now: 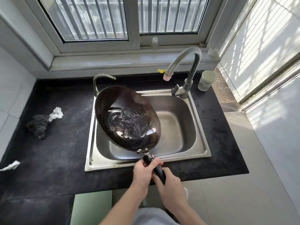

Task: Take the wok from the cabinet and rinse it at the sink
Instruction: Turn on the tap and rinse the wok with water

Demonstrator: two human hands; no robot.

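A dark round wok (128, 118) with water pooled inside hangs tilted over the left half of the steel sink (191, 127). Its black handle (155, 168) points toward me. My left hand (144, 170) grips the handle near the wok. My right hand (168, 181) grips the handle's lower end just behind it. The curved faucet (188, 69) stands at the sink's back right, its pink-tipped spout (167, 77) above the basin. No stream of water shows.
A dark scouring pad (38, 125) and a white crumpled rag (56, 113) lie on the black counter (56, 159) to the left. A paper cup (207, 80) stands right of the faucet. A second small spout (103, 77) rises behind the wok. A window runs along the back.
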